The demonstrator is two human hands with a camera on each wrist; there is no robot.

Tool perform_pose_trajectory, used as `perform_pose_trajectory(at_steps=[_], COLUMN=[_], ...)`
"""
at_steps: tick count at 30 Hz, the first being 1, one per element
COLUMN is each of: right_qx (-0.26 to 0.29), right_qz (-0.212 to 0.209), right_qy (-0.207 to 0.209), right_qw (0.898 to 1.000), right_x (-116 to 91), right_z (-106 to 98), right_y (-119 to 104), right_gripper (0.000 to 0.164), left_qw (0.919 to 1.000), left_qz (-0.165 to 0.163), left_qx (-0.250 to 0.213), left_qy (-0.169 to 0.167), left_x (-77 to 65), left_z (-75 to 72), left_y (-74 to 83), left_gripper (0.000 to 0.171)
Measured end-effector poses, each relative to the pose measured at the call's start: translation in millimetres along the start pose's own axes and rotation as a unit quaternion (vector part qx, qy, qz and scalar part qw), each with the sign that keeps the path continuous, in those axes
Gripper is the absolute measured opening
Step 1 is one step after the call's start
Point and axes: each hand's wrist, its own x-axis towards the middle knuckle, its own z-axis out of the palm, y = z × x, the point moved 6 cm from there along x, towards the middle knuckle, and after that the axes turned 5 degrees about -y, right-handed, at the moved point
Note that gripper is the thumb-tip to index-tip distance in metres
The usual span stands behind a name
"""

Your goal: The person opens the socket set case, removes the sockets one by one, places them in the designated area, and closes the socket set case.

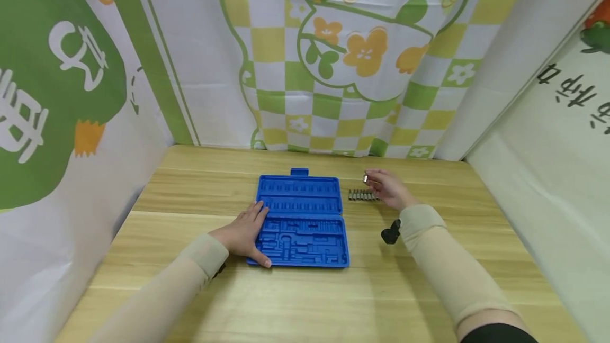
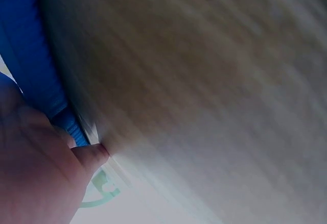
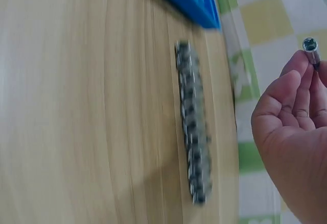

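A blue plastic tool case (image 1: 305,242) lies unfolded on the table, with moulded slots in both halves. My left hand (image 1: 242,233) rests on its left edge, fingers extended and thumb spread toward the front corner. Between the fingertips of my right hand (image 1: 392,190) is a small shiny metal socket (image 3: 311,51), pinched above the table with its hollow end showing in the right wrist view. Just below that hand, right of the case, stands a tight row of metal sockets (image 1: 362,195), blurred in the right wrist view.
The wooden table (image 1: 295,306) extends around the case. A patterned green and white curtain (image 1: 305,120) hangs along its back edge, with white printed sheets at both sides. A black wrist device (image 1: 391,232) hangs beside the right sleeve.
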Motion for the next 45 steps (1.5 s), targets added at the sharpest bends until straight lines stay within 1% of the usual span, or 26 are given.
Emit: perform_pose_trajectory(at_steps=[3, 6, 10, 15, 20, 22, 25, 28, 30, 35, 37, 40, 42, 45], right_qx=[0.001, -0.012, -0.055, -0.100, -0.119, -0.137, -0.176, -0.205, -0.233, -0.309, -0.326, -0.341, -0.357, -0.370], right_qz=[0.005, 0.006, 0.006, 0.015, 0.023, 0.030, 0.042, 0.050, 0.051, 0.060, 0.065, 0.069, 0.072, 0.075], right_qy=[0.009, 0.020, 0.030, 0.050, 0.077, 0.092, 0.103, 0.108, 0.106, 0.096, 0.093, 0.091, 0.088, 0.087], right_qw=[1.000, 1.000, 0.998, 0.994, 0.990, 0.986, 0.978, 0.972, 0.965, 0.944, 0.939, 0.933, 0.927, 0.922], right_x=[-5.8, -10.8, -16.6, -24.0, -23.3, -21.9, -19.2, -15.9, -13.7, -9.8, -9.2, -8.8, -8.1, -6.2], right_z=[-14.1, -29.7, -50.9, -75.5, -89.8, -93.7, -97.2, -99.8, -100.5, -96.9, -94.3, -91.3, -89.0, -86.5], right_y=[-2.7, -4.9, -4.5, -1.6, 4.5, 6.8, 9.6, 11.1, 10.8, 8.3, 7.2, 5.5, 4.2, 3.2], right_gripper=[0.031, 0.030, 0.030, 0.030, 0.018, 0.018, 0.026, 0.032, 0.035, 0.041, 0.041, 0.039, 0.038, 0.038], left_qw=[1.0000, 1.0000, 1.0000, 1.0000, 1.0000, 1.0000, 1.0000, 0.9999, 0.9999, 1.0000, 1.0000, 1.0000, 1.0000, 1.0000], left_qz=[0.004, 0.002, 0.001, 0.004, -0.001, 0.000, -0.002, 0.001, 0.001, -0.001, -0.002, -0.003, -0.003, -0.005], left_qx=[0.003, 0.004, -0.001, -0.001, 0.003, 0.001, -0.005, -0.012, -0.009, -0.001, 0.000, 0.001, 0.002, 0.006], left_qy=[0.001, 0.003, 0.006, 0.002, 0.000, 0.002, 0.001, 0.005, 0.004, 0.001, -0.001, -0.003, -0.004, -0.005], left_x=[-1.0, -0.8, -1.9, -2.0, -2.7, -3.0, -3.0, -2.1, -1.2, -0.8, -1.1, -1.2, -1.2, -1.2], left_z=[-0.2, -2.1, -4.0, -2.4, -1.7, -1.8, -1.3, -1.0, -1.1, -1.7, -1.8, -1.5, -1.4, -1.2], left_y=[-0.3, -0.7, -0.5, 1.5, 0.7, 0.3, -0.5, -0.9, -0.9, -0.7, -0.3, -0.6, -0.6, -1.0], left_gripper=[0.141, 0.142, 0.142, 0.141, 0.141, 0.141, 0.142, 0.143, 0.143, 0.144, 0.144, 0.144, 0.144, 0.143])
